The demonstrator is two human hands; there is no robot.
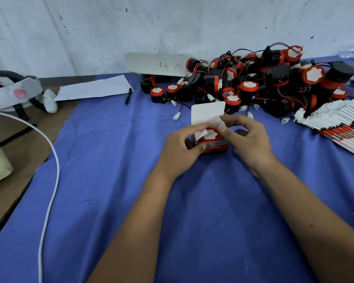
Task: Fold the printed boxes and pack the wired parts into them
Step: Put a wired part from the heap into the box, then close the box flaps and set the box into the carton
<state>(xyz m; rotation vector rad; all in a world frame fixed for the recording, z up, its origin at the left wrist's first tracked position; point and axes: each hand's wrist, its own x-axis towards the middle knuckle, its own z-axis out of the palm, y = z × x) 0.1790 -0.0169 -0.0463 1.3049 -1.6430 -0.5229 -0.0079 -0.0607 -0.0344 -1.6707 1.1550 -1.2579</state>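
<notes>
The small red printed cardboard box [214, 147] stands on the blue cloth of the bench [114, 180], between my 2 hands, mouth up, with a red-and-black wired part [210, 135] seated inside. My left hand [182, 148] pinches the left side flap [200, 133]; my right hand [247, 137] pinches the right flap. The white lid flap [207, 112] stands up on the far side, so it must fold toward me over both. My fingers hide the box's sides. The loose parts heap [253, 80] lies far right, flat boxes [341, 123] at right.
</notes>
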